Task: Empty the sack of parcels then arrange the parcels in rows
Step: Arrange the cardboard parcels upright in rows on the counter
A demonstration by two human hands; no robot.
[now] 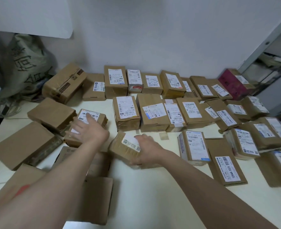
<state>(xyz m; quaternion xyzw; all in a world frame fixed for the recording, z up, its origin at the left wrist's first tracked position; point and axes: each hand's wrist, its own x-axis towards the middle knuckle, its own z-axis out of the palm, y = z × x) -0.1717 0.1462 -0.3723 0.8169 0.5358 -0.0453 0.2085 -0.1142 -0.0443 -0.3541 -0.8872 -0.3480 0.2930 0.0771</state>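
While sack [26, 66] slumps empty by wall, arranging step underway: right hand [147, 147] grips small taped parcel [127, 147] on floor; left hand [90, 131], fingers spread, presses labelled parcel [91, 117]. Next likely: slide gripped parcel into gap left of row [153, 113], square it.

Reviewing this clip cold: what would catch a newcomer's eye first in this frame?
Two bare arms reach in from below: the right hand grips a small brown parcel at centre, the left hand rests on a labelled parcel to its left. Behind them, rows of brown parcels run to the wall, one magenta box standing out far right. A slumped sack sits far left.
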